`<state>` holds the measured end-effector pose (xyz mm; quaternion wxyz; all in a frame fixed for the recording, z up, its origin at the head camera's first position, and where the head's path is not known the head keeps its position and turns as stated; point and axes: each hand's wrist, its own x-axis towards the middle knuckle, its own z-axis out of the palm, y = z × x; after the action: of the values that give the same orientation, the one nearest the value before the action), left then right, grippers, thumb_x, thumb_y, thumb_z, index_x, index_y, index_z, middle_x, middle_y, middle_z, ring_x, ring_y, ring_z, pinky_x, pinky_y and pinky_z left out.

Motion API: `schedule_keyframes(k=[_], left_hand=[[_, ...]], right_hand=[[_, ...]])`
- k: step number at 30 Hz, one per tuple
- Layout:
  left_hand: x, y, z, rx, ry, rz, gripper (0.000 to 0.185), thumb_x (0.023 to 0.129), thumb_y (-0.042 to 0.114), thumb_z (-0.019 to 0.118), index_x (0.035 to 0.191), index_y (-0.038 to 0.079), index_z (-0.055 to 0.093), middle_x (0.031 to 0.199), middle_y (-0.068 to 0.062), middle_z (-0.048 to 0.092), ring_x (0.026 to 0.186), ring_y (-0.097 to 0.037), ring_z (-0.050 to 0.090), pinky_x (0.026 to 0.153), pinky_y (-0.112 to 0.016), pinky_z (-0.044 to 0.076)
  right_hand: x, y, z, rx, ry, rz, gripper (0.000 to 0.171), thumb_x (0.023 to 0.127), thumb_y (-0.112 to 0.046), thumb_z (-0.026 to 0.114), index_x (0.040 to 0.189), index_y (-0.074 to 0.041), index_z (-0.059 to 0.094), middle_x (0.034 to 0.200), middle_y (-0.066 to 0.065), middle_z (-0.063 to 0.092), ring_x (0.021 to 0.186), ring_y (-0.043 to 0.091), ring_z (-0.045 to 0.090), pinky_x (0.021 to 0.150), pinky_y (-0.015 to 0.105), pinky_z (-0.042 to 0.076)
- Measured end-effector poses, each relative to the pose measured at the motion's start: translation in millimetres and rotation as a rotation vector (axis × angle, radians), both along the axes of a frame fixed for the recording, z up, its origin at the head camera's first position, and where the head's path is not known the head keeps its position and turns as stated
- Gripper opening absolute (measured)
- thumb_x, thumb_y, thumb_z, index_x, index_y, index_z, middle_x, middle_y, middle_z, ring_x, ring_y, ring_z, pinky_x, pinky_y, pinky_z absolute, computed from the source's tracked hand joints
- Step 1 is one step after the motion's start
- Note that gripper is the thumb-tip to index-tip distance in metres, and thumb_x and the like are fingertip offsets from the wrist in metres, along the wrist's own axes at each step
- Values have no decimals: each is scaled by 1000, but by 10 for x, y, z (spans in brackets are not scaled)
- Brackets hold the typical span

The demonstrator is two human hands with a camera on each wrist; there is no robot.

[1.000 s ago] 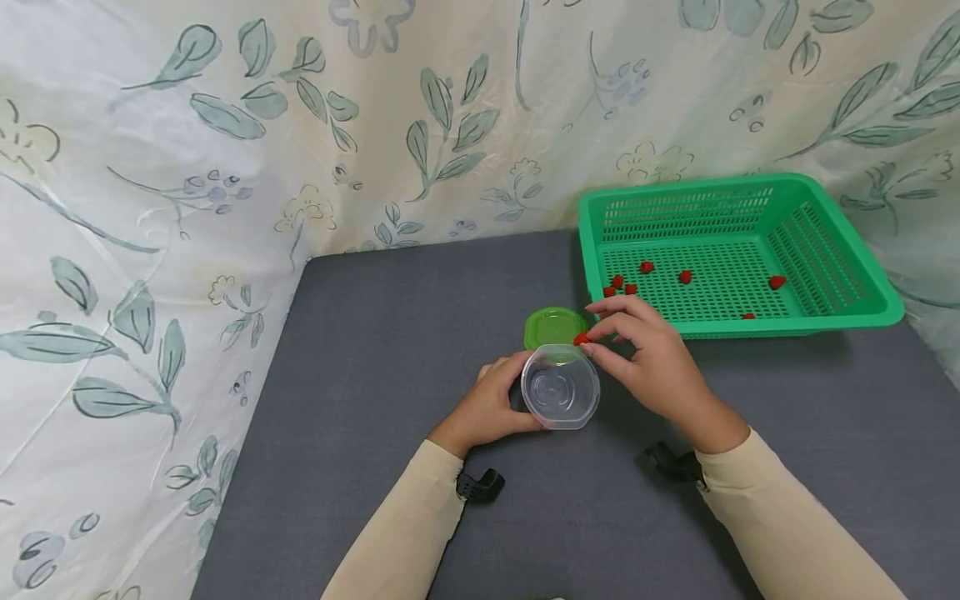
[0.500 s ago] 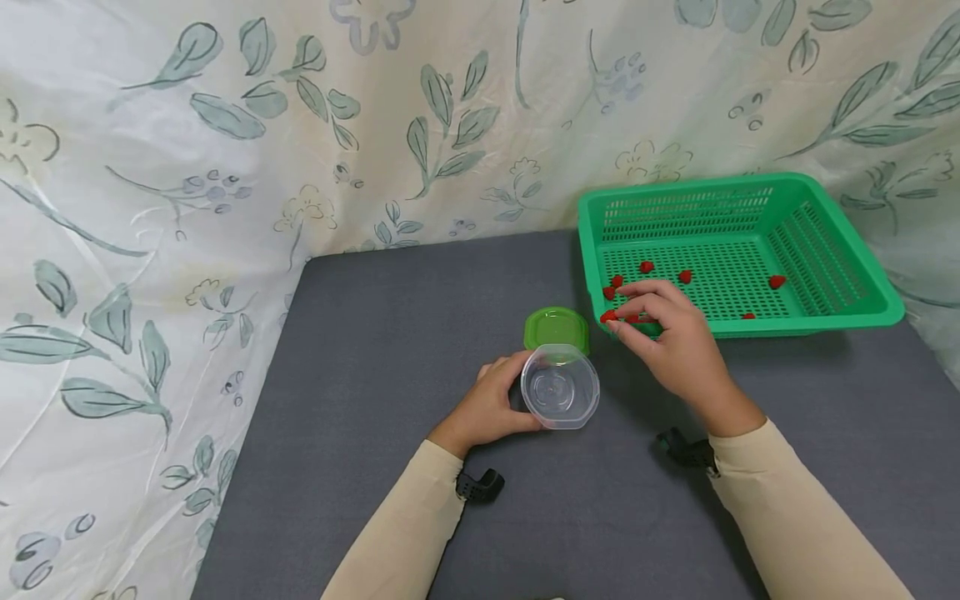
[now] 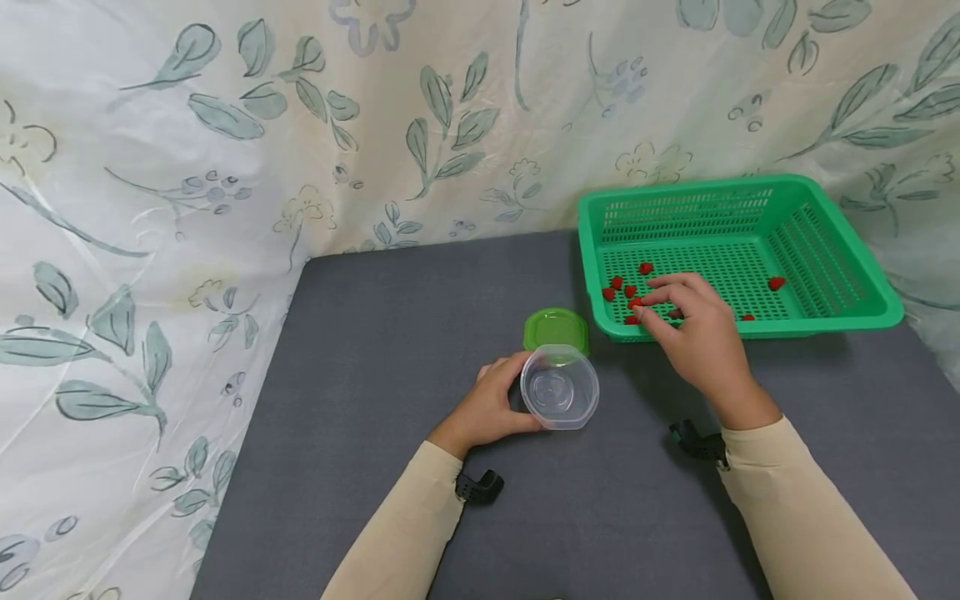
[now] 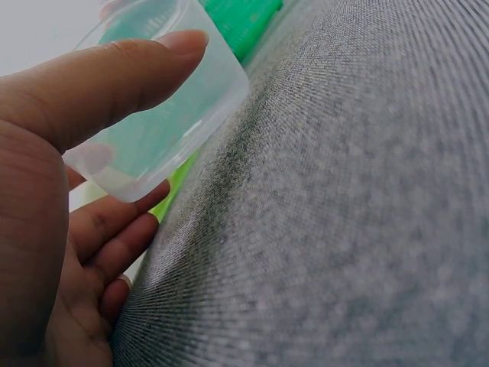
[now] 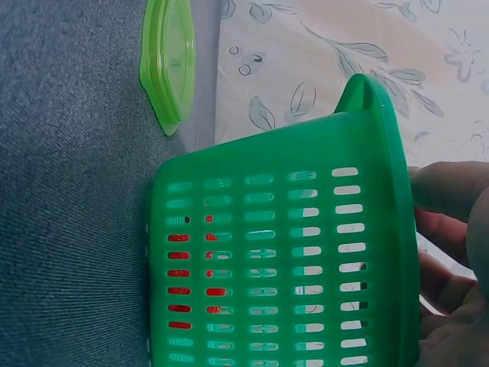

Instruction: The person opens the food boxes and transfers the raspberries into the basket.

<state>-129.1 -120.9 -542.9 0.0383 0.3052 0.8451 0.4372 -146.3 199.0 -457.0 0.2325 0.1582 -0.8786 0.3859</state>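
left hand [image 3: 491,404] wrapped round a clear plastic cup [image 3: 560,388] on the grey tabletop [image 3: 375,350], green lid [image 3: 556,327] just behind it, right hand [image 3: 693,329] reaching over the near rim of the green basket [image 3: 862,283], fingers loosely bent among small red pieces [image 3: 628,291], can't tell if it's pinching one

Showing clear glossy plastic cup [image 3: 560,389], glossy green plastic lid [image 3: 555,327], perforated plastic basket [image 3: 825,250], matt woven cloth desk [image 3: 375,350], printed fabric backdrop [image 3: 225,125].
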Motion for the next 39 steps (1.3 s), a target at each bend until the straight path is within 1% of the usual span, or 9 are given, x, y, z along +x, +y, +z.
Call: schedule_keyframes(k=[5, 10, 17, 23, 26, 31, 34, 37, 39], left_hand=[[-10, 8, -2, 3, 2, -2, 101, 76, 35, 101, 162, 22, 51, 152, 8, 59, 134, -13, 52, 113, -46, 30], [-18, 23, -15, 9, 2, -7, 101, 76, 35, 101, 163, 23, 50, 153, 9, 58, 134, -12, 51, 114, -46, 29], [-45, 25, -7, 6, 7, -9, 99, 77, 35, 101, 162, 23, 51, 152, 9, 59, 133, -13, 52, 110, -45, 30], [-37, 26, -20, 5, 13, -3, 96, 79, 36, 100, 161, 23, 52, 153, 9, 58, 131, -13, 52, 107, -45, 30], [-30, 27, -24, -3, 16, 1, 97, 78, 36, 100, 161, 22, 52, 154, 9, 58, 129, -14, 52, 106, -45, 30], [-26, 34, -17, -11, 5, -2, 100, 76, 36, 101, 162, 25, 51, 153, 10, 59, 126, -14, 53, 106, -45, 30], [-18, 33, -16, -9, -15, -2, 106, 74, 37, 103, 164, 30, 47, 151, 11, 59, 125, -11, 52, 107, -44, 29], [-4, 28, -12, 7, -54, 5, 114, 72, 40, 105, 166, 34, 41, 152, 12, 57, 130, -9, 50, 110, -42, 28], [7, 25, -7, 23, -82, 13, 117, 72, 41, 104, 168, 32, 38, 155, 11, 55, 136, -8, 48, 113, -43, 27]], right_hand=[[-5, 11, 1, -4, -7, -11, 10, 95, 1, 82, 104, 2, 77, 131, 16, 68, 121, 33, 61, 83, 39, 49], [-3, 29, -8, 8, -23, -5, 20, 95, 1, 83, 113, 3, 75, 132, 17, 66, 122, 34, 60, 84, 51, 51], [-16, 32, 26, 30, -82, 16, 48, 95, -6, 86, 138, 2, 67, 137, 20, 61, 124, 39, 57, 87, 58, 51], [-7, 21, 49, -9, -184, 13, 73, 98, -14, 84, 159, 0, 48, 149, 23, 55, 133, 43, 54, 94, 62, 50], [-6, 8, 43, -11, -194, 20, 77, 98, -17, 85, 162, -1, 45, 153, 21, 53, 139, 41, 51, 96, 62, 49], [15, 8, 60, 54, -174, 36, 77, 98, -21, 86, 161, -1, 47, 154, 22, 52, 138, 43, 49, 97, 63, 47], [18, 4, 71, 96, -175, 52, 79, 97, -26, 86, 162, -1, 47, 156, 24, 51, 142, 45, 45, 106, 67, 41], [21, -5, 61, 130, -184, 57, 82, 96, -31, 87, 162, -2, 47, 159, 23, 49, 147, 46, 41, 113, 69, 35], [26, -9, 44, 147, -180, 59, 83, 96, -32, 88, 161, -1, 47, 159, 24, 48, 148, 48, 40, 115, 69, 33]])
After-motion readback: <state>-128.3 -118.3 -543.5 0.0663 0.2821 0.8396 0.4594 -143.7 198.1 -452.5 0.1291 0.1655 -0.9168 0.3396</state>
